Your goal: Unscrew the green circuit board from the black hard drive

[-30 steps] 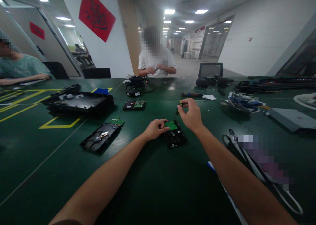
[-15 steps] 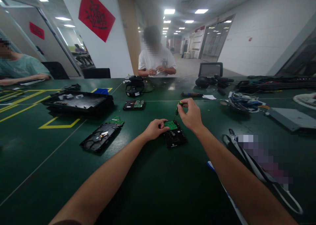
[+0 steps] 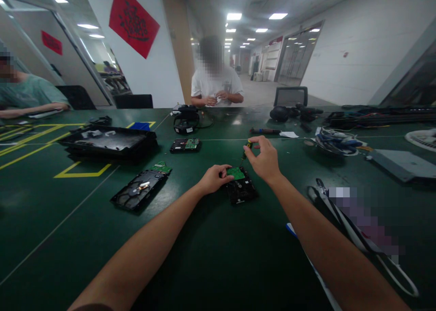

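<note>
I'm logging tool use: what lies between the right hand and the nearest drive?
In the head view, a screwdriver points down from the right hand toward the drive.

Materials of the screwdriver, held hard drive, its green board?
Screwdriver: handle likely plastic, given its yellow and dark colouring; thin shaft presumably metal, finish too small to tell.
Hard drive: probably metal, black finish; contoured relief suggests casting.
Green board: likely coated fibreglass, by its flat green face.
</note>
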`<state>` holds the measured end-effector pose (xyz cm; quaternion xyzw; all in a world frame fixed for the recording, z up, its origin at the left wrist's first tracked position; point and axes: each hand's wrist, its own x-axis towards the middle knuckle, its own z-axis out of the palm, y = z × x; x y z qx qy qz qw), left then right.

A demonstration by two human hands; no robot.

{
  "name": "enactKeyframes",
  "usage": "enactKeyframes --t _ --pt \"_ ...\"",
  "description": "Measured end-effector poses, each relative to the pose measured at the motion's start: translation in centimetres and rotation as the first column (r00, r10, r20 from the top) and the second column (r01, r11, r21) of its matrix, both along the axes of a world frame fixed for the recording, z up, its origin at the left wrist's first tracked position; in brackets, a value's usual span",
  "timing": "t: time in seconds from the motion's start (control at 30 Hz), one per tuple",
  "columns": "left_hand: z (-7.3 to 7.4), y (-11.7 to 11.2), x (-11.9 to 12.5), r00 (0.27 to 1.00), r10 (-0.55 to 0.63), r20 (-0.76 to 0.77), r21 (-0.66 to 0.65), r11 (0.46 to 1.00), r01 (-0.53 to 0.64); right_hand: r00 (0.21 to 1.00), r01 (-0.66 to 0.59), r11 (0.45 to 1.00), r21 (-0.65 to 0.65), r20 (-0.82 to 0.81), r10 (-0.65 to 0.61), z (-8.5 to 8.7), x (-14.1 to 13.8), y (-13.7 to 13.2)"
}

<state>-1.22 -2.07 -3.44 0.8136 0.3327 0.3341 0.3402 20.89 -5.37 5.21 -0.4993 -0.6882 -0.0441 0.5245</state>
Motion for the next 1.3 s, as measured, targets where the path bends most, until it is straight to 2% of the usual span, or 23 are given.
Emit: enactKeyframes --t 0.13,0.27,0.4,0.57,0.67,0.77,0.83,0.9,1.0,1.07,1.2,1.3 --pt "-0.1 0.1 -0.1 1.000 0.001 -0.006 -0.012 1.000 -0.001 0.993 -0.034 0.996 -0.081 -0.118 0.024 0.3 0.0 -0.1" --pt "-0.2 0.2 0.0 1.000 0.004 0.001 -0.014 1.000 -0.004 0.943 -0.161 0.975 -0.152 -0.315 0.106 0.0 0.3 0.6" --pt "-0.1 0.1 0.0 1.000 -0.003 0.005 -0.022 1.000 0.003 0.830 -0.359 0.911 -0.203 -0.516 0.212 -0.5 0.3 1.3" --pt "-0.1 0.0 -0.1 1.000 0.005 -0.009 -0.016 1.000 -0.005 0.653 -0.524 0.824 -0.217 -0.723 0.224 -0.3 -0.1 1.2" --pt "-0.2 0.0 -0.1 1.000 0.004 0.000 -0.010 1.000 -0.004 0.570 -0.597 0.773 -0.214 -0.791 0.221 -0.1 -0.4 0.9" --pt "-0.3 0.1 0.0 1.000 0.006 0.017 -0.014 1.000 -0.006 0.518 -0.631 0.752 -0.191 -0.826 0.225 0.1 -0.4 0.7" --pt "-0.4 0.1 0.0 1.000 0.002 0.017 -0.027 1.000 -0.002 0.513 -0.649 0.736 -0.193 -0.825 0.236 0.2 -0.3 0.6" --pt "-0.3 0.2 0.0 1.000 0.000 0.010 -0.036 0.999 0.000 0.556 -0.641 0.735 -0.221 -0.794 0.246 0.3 -0.2 0.6" --pt "-0.2 0.2 0.0 1.000 0.015 -0.004 -0.032 0.999 -0.015 0.640 -0.581 0.771 -0.260 -0.731 0.236 0.4 -0.1 0.6" --pt "-0.1 0.1 0.0 1.000 0.019 -0.014 -0.026 0.999 -0.019 0.661 -0.564 0.776 -0.282 -0.717 0.220 0.4 -0.2 0.5" --pt "0.1 0.0 0.0 1.000 0.010 -0.013 -0.013 1.000 -0.010 0.578 -0.662 0.699 -0.270 -0.778 0.248 0.5 -0.5 0.1" --pt "0.3 -0.1 0.0 1.000 0.004 -0.005 -0.013 1.000 -0.005 0.527 -0.700 0.676 -0.231 -0.806 0.271 0.6 -0.6 0.0"
